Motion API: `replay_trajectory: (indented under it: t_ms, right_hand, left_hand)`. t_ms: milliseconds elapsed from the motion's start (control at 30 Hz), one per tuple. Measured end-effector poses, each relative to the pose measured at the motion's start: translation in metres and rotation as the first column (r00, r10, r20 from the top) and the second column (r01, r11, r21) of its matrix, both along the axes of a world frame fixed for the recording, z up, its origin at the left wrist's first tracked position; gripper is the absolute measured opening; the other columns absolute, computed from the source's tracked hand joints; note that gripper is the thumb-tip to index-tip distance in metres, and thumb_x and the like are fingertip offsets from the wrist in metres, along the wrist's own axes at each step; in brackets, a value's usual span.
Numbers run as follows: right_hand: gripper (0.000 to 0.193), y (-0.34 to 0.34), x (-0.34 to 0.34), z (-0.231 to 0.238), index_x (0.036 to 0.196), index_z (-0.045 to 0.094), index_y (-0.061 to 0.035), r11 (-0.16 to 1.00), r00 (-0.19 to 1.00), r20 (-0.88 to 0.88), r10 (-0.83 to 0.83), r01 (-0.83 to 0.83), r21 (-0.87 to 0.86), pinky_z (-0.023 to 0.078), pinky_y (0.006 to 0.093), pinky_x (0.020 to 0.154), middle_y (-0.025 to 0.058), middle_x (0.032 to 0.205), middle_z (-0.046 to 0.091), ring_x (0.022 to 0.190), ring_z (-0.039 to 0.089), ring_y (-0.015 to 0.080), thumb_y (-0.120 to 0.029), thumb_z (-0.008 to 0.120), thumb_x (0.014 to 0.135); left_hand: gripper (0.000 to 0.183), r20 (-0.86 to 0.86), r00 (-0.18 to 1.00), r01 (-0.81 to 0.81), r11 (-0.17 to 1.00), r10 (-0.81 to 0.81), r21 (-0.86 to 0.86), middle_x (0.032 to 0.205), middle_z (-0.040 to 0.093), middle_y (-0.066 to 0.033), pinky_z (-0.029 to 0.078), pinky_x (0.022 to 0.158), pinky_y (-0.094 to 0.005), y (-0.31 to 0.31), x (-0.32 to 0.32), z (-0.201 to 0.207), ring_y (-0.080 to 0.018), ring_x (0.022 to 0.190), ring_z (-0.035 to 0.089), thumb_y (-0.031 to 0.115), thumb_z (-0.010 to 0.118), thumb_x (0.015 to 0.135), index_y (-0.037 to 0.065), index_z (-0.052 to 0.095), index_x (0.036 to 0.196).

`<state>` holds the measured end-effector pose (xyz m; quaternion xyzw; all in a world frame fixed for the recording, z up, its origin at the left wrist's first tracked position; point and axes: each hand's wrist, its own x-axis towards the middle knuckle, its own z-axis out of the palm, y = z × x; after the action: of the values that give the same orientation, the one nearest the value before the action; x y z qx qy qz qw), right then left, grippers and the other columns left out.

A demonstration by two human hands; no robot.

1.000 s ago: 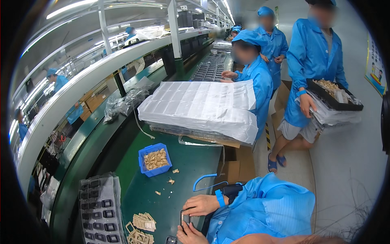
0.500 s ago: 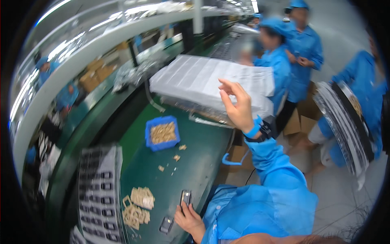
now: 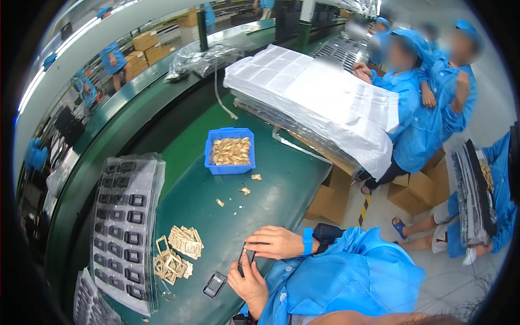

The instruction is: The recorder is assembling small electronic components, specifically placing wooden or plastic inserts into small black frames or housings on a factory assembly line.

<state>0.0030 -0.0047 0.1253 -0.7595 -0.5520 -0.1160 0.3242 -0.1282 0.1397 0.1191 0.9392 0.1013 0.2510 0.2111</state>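
On the green work surface (image 3: 254, 197), both my hands meet at a small black rectangular frame (image 3: 242, 253). My left hand (image 3: 249, 284) grips its near side, fingers pointing up along it. My right hand (image 3: 275, 242), with a blue band on its wrist, has its fingers closed at the frame's far end. The fingers hide much of the part. Beside my left hand lies another black frame (image 3: 214, 284), flat on the surface. To the left is a loose pile of beige rectangular frames (image 3: 172, 266), with stacked beige pieces (image 3: 186, 241) just beyond.
A blue bin (image 3: 230, 169) holds small tan pieces; a few scraps (image 3: 245, 191) lie near it. A clear tray (image 3: 116, 227) of black frames is at left. White sheeting (image 3: 319, 92) covers stacked trays at the far right. Co-workers in blue stand beyond; one person at right holds trays (image 3: 470, 195).
My right hand has come down from its raised position above the surface to the black frame in my left hand. The view has shifted as well.
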Motion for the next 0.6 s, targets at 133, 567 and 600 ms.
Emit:
replay_trajectory:
  t_ms: [133,567,600]
  right_hand:
    - [0.033,0.001,-0.006,-0.006,0.121,0.065,-0.0044,1.0,0.999,0.025,-0.021,0.021,-0.018,0.051,0.0405,0.095,0.013,0.13,0.062,0.11,0.062,0.0286,-0.022,0.067,0.093]
    - [0.036,0.0,0.006,0.026,0.115,0.068,0.0019,0.995,0.999,0.045,0.004,0.0,-0.104,0.057,0.0395,0.087,0.0152,0.114,0.068,0.103,0.068,0.0303,-0.009,0.075,0.081]
    - [0.032,0.003,0.004,0.027,0.113,0.069,0.0014,0.993,0.999,0.03,-0.023,0.027,-0.119,0.056,0.039,0.087,0.0141,0.112,0.068,0.101,0.067,0.0293,-0.009,0.074,0.083]
  left_hand:
    - [0.038,-0.084,0.996,0.014,1.0,-0.014,0.006,0.119,0.055,-0.0174,0.044,0.085,-0.0466,-0.002,-0.005,0.005,-0.0356,0.099,0.055,0.019,0.067,0.092,0.015,0.065,0.13]
    - [0.042,0.004,1.0,0.025,0.998,-0.025,-0.056,0.116,0.061,-0.0155,0.046,0.086,-0.043,0.0,-0.001,0.005,-0.0322,0.097,0.06,0.016,0.077,0.085,0.008,0.068,0.126]
    - [0.041,0.013,1.0,0.02,0.998,-0.019,-0.058,0.116,0.061,-0.015,0.046,0.086,-0.0422,0.0,-0.002,0.003,-0.0313,0.097,0.06,0.017,0.077,0.085,0.008,0.068,0.125]
